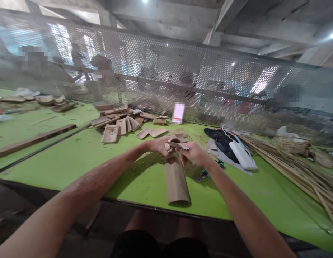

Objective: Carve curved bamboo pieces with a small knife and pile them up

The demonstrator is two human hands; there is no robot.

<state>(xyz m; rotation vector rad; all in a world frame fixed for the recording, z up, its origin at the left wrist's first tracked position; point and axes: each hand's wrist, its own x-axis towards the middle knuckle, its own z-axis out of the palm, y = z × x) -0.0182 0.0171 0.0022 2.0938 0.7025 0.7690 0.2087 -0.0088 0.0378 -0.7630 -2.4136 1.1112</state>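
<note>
Near the middle of the green table (123,182), my left hand (159,145) is wrapped round a bamboo piece (168,147) with a pale cut end. My right hand (193,154) grips a thin, flat sheet-like piece (177,145), possibly a blade or sandpaper, which touches the bamboo piece. Directly below both hands, a wide curved bamboo half (177,182) lies on the table, its rounded side up. A cutter with teal parts (202,175) rests right of it, partly beyond my right forearm.
Cut bamboo pieces (125,125) are heaped at the back left. A long wooden strip (34,139) lies left. Right are a black cloth (223,143), a white bottle-like object (242,156) and long bamboo strips (287,165). People show behind the perforated screen (155,71).
</note>
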